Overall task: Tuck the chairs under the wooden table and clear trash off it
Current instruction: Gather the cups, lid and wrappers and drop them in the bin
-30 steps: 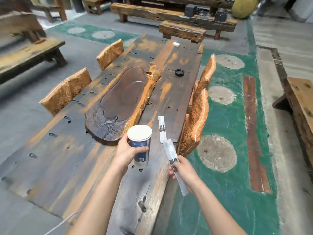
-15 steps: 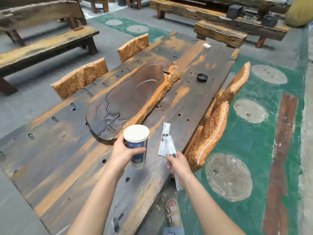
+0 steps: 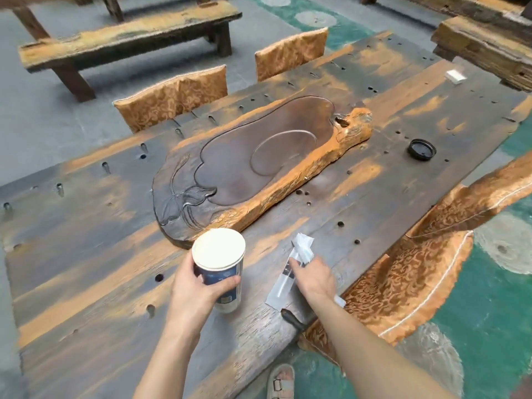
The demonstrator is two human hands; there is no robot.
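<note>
My left hand (image 3: 198, 286) grips a blue paper cup (image 3: 220, 267) with a white rim, held just above the dark wooden table (image 3: 86, 254). My right hand (image 3: 315, 272) holds clear plastic wrappers (image 3: 299, 250) over the table's near right side; one strip (image 3: 280, 286) hangs to the left of the hand. A black lid (image 3: 421, 149) and a small white packet (image 3: 455, 76) lie farther along the table. Chairs with orange patterned backs stand at the table: two on the far side (image 3: 172, 97) (image 3: 290, 53), two on the right (image 3: 403, 286) (image 3: 489, 194).
A carved wooden tea tray (image 3: 259, 165) lies along the table's middle. Rough wooden benches (image 3: 126, 33) (image 3: 486, 44) stand beyond on the grey floor. Green painted floor (image 3: 489, 326) runs along the right. My sandalled foot (image 3: 280, 381) shows below the table edge.
The view has swung left and closer over the table. My right hand has moved forward over the table with the wrappers; the cup stays in my left hand.
</note>
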